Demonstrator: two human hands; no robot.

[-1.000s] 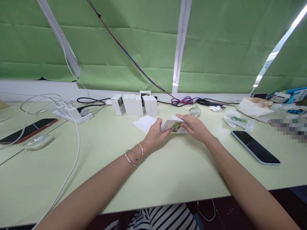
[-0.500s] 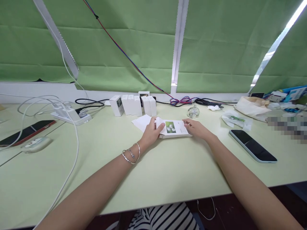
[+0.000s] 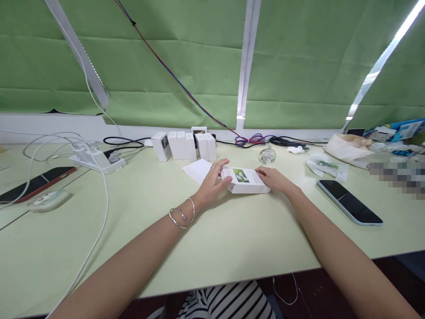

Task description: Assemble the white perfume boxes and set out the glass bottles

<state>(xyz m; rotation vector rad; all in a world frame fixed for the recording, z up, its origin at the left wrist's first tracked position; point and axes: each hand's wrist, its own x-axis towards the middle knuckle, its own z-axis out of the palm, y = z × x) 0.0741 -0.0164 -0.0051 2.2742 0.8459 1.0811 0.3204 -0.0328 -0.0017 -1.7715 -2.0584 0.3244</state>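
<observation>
A white cardboard box [image 3: 250, 188] with a picture of white flowers on green lies near the middle of the table. At its right end, the fingers of my right hand [image 3: 270, 178] are closed on it, the fingertips partly hidden. My left hand [image 3: 212, 180] is at the box's left end with its fingers spread and its thumb by the near left corner. Whether that thumb touches the card I cannot tell. White paper sheets [image 3: 195, 169] lie flat behind my left hand. Beyond the box stands a clear glass object [image 3: 267, 154].
Several small white boxes [image 3: 181, 146] stand in a row at the back. A phone [image 3: 348, 201] and a plastic packet [image 3: 327, 166] lie right. Left are a power strip [image 3: 99, 160], another phone [image 3: 40, 182], a mouse [image 3: 49, 200] and a white cable [image 3: 105, 212].
The box has shifted slightly right and turned, showing a taller front side. My left hand has loosened from its left end and spread its fingers. My right hand stays at the right end.
</observation>
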